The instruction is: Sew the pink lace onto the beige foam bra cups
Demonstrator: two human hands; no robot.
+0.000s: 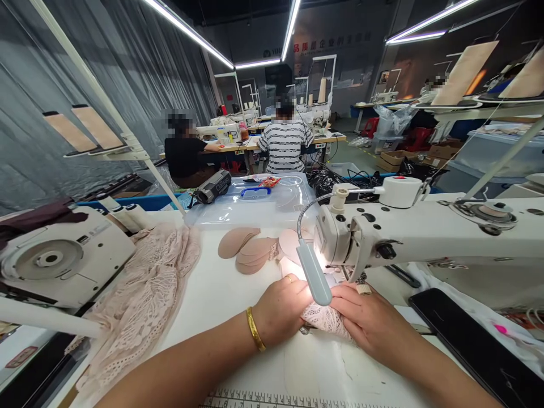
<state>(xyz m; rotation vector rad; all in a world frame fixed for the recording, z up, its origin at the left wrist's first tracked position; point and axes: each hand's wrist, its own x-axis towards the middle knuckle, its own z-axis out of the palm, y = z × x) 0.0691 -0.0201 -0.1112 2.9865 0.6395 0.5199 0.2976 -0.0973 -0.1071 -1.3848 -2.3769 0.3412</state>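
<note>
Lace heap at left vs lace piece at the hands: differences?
The lace heap lies untouched; the lace piece has the left hand and right hand on it. The heap shows large, the piece only a small stretch. The heap is dimmer; the piece is brightly lit. Both are pale pink openwork.

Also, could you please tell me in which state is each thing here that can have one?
Small lamp: lit
Ceiling lights: lit
Sewing machine: running or stopped, cannot tell
Left hand: on the lace
Right hand: on the lace
Lace: bunched between the hands
Lace pile: loosely heaped
Pink-beige pads: overlapping
Clear plastic box: lid on
</note>
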